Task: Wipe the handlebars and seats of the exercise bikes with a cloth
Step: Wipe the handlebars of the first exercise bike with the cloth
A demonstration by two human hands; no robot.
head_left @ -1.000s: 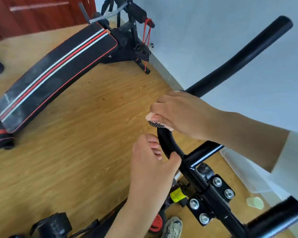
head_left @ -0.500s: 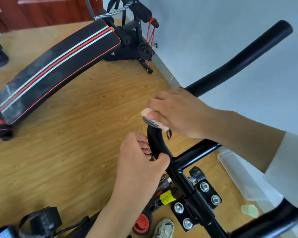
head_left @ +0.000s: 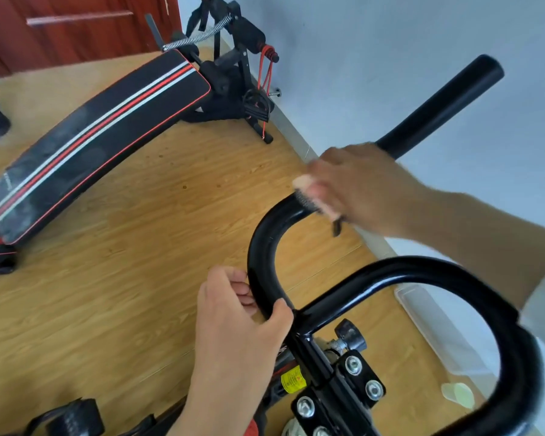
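The cloth (head_left: 309,193), apparently grasped in the blurred right hand (head_left: 368,187), is slid farther up the handlebar (head_left: 265,243), which is gripped by the left hand (head_left: 233,319); wiping advances.

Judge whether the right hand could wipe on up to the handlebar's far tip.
Probably yes: the right hand presses the cloth on the handlebar, and the bar beyond it looks bare.

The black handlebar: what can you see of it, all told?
The handlebar is a glossy black tube, metal by its look, bent in a tight curve and running up to a duller straight end. A second loop curves off to the right. It joins a black bracket with silver bolts. The left hand grips its lower bend; the right hand presses a pinkish cloth on its upper bend.
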